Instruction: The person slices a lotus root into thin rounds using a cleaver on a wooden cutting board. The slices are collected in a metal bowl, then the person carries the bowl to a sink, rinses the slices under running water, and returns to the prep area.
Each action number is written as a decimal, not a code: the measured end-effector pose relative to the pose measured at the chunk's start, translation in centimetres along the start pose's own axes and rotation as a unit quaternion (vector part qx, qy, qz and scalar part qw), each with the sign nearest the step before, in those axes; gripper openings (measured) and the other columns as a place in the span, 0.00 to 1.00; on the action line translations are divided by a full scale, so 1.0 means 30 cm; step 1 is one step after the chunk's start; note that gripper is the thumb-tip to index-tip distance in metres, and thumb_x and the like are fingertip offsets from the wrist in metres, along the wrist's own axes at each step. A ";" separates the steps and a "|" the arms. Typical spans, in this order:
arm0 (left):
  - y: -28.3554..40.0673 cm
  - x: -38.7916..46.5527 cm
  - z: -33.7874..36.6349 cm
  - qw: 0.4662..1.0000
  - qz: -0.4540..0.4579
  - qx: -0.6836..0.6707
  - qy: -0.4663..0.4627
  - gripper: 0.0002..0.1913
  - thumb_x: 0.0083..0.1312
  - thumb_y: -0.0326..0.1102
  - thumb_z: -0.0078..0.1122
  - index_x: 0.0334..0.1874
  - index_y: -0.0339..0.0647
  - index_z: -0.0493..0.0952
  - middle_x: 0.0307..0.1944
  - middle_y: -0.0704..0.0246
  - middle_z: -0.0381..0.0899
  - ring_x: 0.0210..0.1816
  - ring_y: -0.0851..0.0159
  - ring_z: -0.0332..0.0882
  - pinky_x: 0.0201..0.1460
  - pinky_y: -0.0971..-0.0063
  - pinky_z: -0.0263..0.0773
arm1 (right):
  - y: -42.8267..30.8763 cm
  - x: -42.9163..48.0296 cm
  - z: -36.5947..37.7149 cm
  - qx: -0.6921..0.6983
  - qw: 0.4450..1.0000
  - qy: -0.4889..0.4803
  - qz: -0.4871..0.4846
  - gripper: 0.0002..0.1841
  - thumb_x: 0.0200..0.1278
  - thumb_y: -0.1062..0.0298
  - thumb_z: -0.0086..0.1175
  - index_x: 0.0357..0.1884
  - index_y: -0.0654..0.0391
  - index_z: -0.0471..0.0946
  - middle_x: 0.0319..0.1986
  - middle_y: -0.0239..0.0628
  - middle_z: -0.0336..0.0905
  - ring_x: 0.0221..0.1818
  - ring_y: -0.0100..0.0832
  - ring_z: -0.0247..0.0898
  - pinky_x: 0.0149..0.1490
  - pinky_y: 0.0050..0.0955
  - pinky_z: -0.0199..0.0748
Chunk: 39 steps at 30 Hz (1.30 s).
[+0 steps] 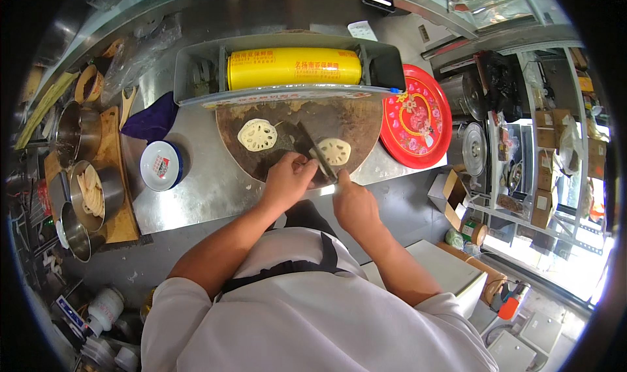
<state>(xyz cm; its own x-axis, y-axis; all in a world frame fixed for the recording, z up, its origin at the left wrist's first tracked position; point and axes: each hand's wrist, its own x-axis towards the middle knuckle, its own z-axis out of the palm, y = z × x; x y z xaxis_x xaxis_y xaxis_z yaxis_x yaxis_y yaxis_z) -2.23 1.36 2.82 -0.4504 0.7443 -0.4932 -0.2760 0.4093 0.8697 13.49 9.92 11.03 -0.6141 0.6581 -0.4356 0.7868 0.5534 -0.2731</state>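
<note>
My right hand (356, 199) grips the handle of a kitchen knife (318, 151), whose dark blade points away from me over a round wooden chopping board (299, 112). Just left of the blade is my left hand (290, 178), its fingers bent and bunched close to the knife. Whether those fingers hold a piece is hidden from above. One lotus root slice (257, 135) lies flat on the board's left side. Another lotus root slice (335, 151) rests right of the blade, partly behind it.
A cling film roll (294, 68) sits in a grey dispenser (198, 95) across the board's far side. To the right is a red patterned tray (416, 117). A bowl (160, 166), a purple cloth (154, 117) and metal pots (81, 127) stand left.
</note>
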 end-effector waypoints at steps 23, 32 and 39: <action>0.222 0.131 0.215 0.851 0.039 0.520 0.064 0.42 0.50 0.47 0.86 0.63 0.35 0.73 0.62 0.50 0.74 0.66 0.41 0.77 0.63 0.53 0.81 | 0.578 -0.080 0.118 0.470 0.854 0.216 0.059 0.07 0.80 0.68 0.55 0.46 0.62 0.75 0.17 0.41 0.76 0.18 0.30 0.73 0.26 0.36 0.69; 0.200 0.140 0.217 0.860 0.020 0.509 0.031 0.36 0.53 0.49 0.84 0.58 0.34 0.77 0.61 0.47 0.81 0.64 0.43 0.80 0.62 0.52 0.79 | 0.613 -0.043 0.116 0.521 0.835 0.175 0.014 0.06 0.82 0.69 0.53 0.44 0.60 0.73 0.16 0.32 0.73 0.17 0.22 0.70 0.24 0.30 0.67; 0.126 0.088 -0.006 0.893 0.100 0.414 0.147 0.23 0.70 0.48 0.71 0.55 0.34 0.84 0.49 0.52 0.89 0.52 0.47 0.88 0.58 0.57 0.80 | 0.621 0.019 0.080 0.427 0.889 0.154 -0.054 0.08 0.83 0.68 0.52 0.43 0.59 0.71 0.19 0.29 0.73 0.18 0.21 0.68 0.23 0.27 0.66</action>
<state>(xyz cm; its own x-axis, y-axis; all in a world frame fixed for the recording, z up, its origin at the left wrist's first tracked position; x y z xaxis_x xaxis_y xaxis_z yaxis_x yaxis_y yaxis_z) -4.60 4.78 4.79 -0.6581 0.7246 -0.2044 0.5015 0.6244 0.5989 27.94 19.38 3.62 -0.5735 0.8060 -0.1467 0.3999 0.1191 -0.9088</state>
